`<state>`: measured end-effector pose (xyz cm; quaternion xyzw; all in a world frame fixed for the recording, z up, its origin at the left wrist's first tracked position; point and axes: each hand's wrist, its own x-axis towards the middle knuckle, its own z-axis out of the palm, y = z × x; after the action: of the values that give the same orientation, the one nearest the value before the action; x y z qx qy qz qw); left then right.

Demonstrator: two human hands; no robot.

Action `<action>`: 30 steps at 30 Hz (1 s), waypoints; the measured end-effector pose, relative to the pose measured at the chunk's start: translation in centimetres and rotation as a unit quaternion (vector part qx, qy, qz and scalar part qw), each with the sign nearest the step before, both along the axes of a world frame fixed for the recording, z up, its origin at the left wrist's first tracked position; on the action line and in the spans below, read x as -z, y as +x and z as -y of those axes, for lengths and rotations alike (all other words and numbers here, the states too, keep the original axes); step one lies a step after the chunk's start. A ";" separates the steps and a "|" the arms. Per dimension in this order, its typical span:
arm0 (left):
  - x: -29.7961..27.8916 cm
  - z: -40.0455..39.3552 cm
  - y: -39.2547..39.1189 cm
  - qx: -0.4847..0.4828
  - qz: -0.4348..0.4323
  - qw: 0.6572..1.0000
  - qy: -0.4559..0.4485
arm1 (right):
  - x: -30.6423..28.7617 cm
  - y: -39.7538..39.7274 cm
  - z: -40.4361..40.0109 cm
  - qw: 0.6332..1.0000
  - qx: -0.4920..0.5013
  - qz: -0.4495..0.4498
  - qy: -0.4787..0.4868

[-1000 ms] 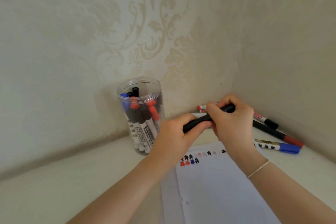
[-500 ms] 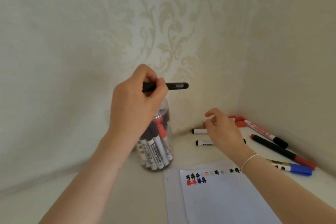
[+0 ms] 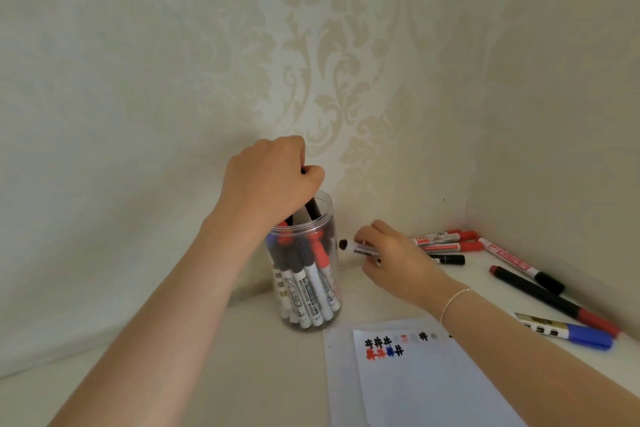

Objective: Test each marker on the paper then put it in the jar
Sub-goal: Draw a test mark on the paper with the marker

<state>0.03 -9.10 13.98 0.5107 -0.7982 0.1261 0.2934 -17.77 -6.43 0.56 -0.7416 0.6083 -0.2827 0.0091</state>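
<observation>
Head view: your left hand [image 3: 268,180] pinches a black marker [image 3: 312,207], tip down in the jar [image 3: 304,274] to drop it. Your right hand [image 3: 391,258] grips the next marker [image 3: 353,247] near the paper [image 3: 433,385].

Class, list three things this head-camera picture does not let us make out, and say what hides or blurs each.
1. Top of the black marker going into the jar: covered by the left hand.
2. Label on the white marker: covered by the right hand and blurred.
3. Lower part of the paper: cut off by the bottom edge; the right forearm crosses it.
</observation>
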 end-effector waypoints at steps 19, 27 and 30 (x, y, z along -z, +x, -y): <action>-1.8 5.0 -0.7 0.108 0.130 0.949 0.268 | -3.6 2.9 -0.7 0.918 0.048 0.392 -0.028; 1.1 4.8 -0.7 0.128 0.182 0.958 0.183 | -3.7 3.4 -0.4 0.881 0.051 0.469 -0.013; 2.3 5.0 -0.6 0.124 0.190 0.954 0.196 | -3.6 3.7 -0.3 0.879 0.056 0.473 -0.005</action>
<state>-0.57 -14.07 11.71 0.4221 -0.9052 0.0247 0.0434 -14.04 -6.14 4.11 -0.4843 0.5706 -0.6030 0.2761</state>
